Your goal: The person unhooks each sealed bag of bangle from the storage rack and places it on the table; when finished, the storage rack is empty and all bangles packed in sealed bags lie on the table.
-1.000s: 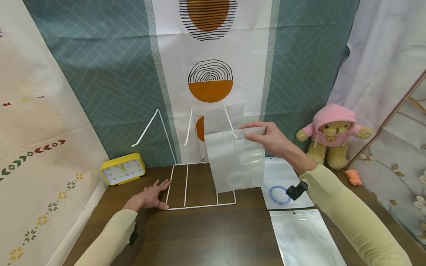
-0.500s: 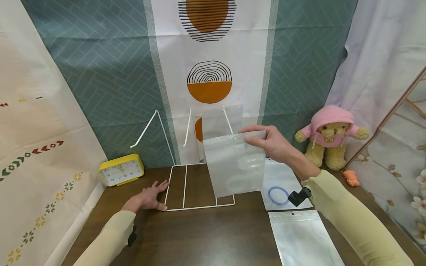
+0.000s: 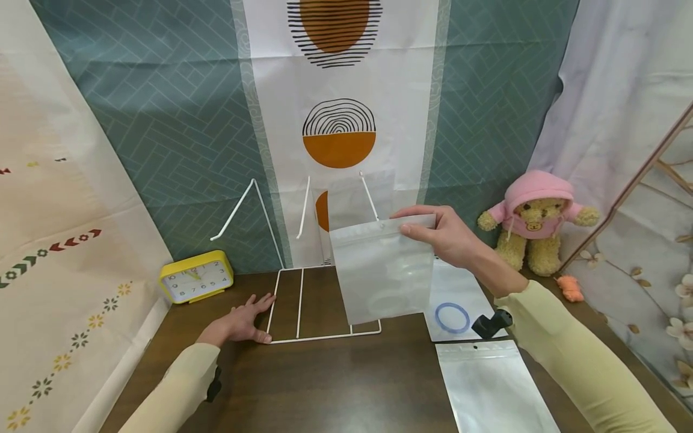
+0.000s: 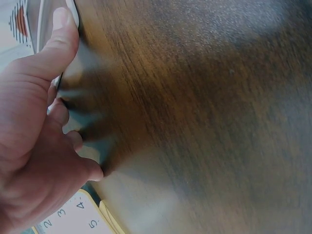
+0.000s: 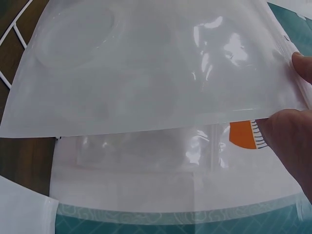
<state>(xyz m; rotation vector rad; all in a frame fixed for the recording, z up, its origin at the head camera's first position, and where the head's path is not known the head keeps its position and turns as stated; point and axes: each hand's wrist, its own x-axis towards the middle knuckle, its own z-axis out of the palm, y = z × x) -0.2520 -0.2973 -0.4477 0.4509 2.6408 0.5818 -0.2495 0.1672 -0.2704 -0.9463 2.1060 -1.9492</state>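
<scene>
My right hand pinches the top right corner of a translucent zip bag, thumb in front. In the right wrist view the bag shows a faint ring shape. It hangs before the right hook of a white wire rack; the hook's tip is hidden at the bag's top edge, by its hole. Another clear bag hangs behind, near the back of that hook. My left hand rests with spread fingers at the rack base's left side, its thumb on the wire corner.
A yellow alarm clock stands at the left. On the right lie a bag with a blue ring and a silvery bag. A teddy bear in pink and an orange yarn bundle are farther right.
The right hand has drawn the zip bag slightly down and toward me. The hook's tip, earlier seen poking through the bag's hole, no longer shows in front. The left hand stays put.
</scene>
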